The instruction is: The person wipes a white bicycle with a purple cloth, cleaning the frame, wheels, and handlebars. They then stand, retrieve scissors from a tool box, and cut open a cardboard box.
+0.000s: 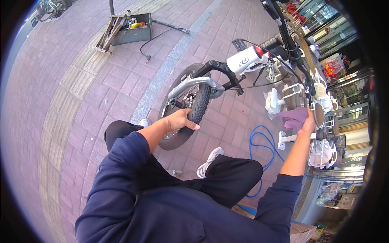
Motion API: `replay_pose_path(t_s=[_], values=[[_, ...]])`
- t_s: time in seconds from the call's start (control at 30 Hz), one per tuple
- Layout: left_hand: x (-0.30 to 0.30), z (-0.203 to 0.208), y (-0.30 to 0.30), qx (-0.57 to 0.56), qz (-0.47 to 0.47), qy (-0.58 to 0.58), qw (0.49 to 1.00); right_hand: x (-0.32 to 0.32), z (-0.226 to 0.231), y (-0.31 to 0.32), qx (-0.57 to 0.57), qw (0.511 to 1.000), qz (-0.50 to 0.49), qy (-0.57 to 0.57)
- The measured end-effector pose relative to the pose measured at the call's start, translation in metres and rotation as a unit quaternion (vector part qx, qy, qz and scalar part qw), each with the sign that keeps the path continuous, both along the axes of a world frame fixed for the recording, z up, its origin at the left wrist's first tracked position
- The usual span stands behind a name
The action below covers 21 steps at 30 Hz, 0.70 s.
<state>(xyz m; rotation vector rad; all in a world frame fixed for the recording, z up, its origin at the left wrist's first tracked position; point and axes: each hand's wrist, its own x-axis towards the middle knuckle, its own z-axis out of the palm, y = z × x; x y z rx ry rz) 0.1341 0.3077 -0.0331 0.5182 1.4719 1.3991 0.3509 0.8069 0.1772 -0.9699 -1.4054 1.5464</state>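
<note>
In front of me stands a bicycle with a white frame tube (245,59) and a silver-and-black suspension fork (190,90). My left hand (178,120) grips its knobbly front tyre (199,106), thumb across the tread and fingers toward the spoke side. A crumpled purple cloth (293,118) hangs from my right hand (308,122), whose fingers are closed at the handlebar end. Whether those fingers also hold the bar is partly hidden. The black handlebar (292,49) runs from the upper right down toward that hand.
A grey metal toolbox (133,34) lies at the upper left beside a wooden frame (110,34) and a black hose (148,47). Blue hose (252,141) coils on the brick paving by my right knee. White child seats (322,154) line the shopfront at the right.
</note>
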Motion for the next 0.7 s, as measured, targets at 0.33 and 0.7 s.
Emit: replay_pose_path(t_s=[0.33, 0.7], values=[[0.092, -0.018, 0.045, -0.067, 0.118, 0.176, 0.975, -0.017, -0.142, -0.248, -0.073, 0.957, 0.241, -0.141], [0.064, -0.030, 0.018, 0.114, -0.044, -0.059, 0.991, -0.040, -0.145, -0.292, -0.048, 0.955, 0.247, -0.159]])
